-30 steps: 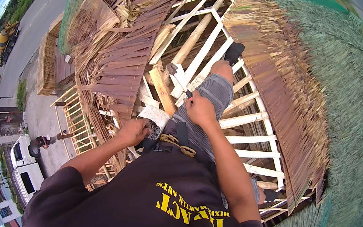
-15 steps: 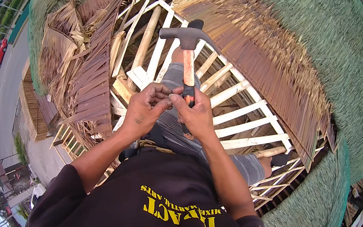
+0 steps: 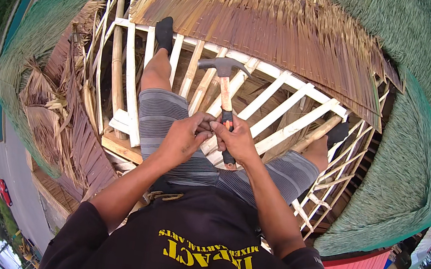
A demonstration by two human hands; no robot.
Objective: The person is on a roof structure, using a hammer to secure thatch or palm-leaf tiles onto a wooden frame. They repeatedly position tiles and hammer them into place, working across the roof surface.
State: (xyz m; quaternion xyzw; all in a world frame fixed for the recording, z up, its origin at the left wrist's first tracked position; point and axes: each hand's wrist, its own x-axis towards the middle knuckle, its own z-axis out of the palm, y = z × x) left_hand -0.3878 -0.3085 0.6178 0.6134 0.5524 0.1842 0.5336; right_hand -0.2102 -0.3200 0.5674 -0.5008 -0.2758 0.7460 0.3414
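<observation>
A claw hammer (image 3: 226,92) stands head-up in front of me, its dark metal head away from my body. My right hand (image 3: 240,143) is closed around its black and orange grip, and the grip's butt sticks out below the fingers. My left hand (image 3: 183,139) is closed close beside it, fingertips pinched together and almost touching my right thumb. Whatever lies between those fingertips is too small or hidden to make out. Both hands hover over my lap, above the white wooden slats (image 3: 270,102) of an open roof frame.
Brown palm thatch (image 3: 245,21) covers the frame beyond the slats. Loose thatch (image 3: 57,104) hangs at the left. Green-netted thatched roofs (image 3: 394,180) rise at the right. Gaps open between the slats, and my feet rest on the frame. A road (image 3: 25,161) lies far below at left.
My view has swung, so the slats and thatch now lie more squarely ahead. The hammer still stands upright in my right hand, and both hands remain together.
</observation>
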